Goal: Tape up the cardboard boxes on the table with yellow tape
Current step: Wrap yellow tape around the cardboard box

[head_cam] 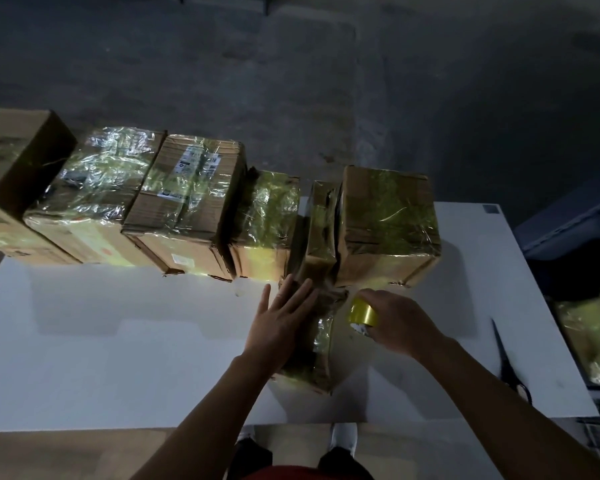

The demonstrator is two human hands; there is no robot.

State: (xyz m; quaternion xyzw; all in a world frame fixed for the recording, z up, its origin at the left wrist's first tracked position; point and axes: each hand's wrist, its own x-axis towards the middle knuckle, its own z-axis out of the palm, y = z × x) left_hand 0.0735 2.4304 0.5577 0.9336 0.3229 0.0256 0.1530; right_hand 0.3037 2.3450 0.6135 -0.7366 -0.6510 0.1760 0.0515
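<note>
A narrow cardboard box (317, 344), partly wrapped in shiny yellow tape, stands on the white table (136, 358) in front of me. My left hand (278, 323) lies flat against its left side with straight fingers. My right hand (399, 323) grips a roll of yellow tape (362, 313) just right of the box. Behind it a row of several taped cardboard boxes (187, 202) runs along the table's far edge, with a tall one (388, 223) at the right.
Black scissors (508, 362) lie near the table's right edge. A dark bin (589, 334) holding yellowish wrapped things stands to the right of the table. Dark concrete floor lies beyond the boxes. My shoes show below the table's near edge.
</note>
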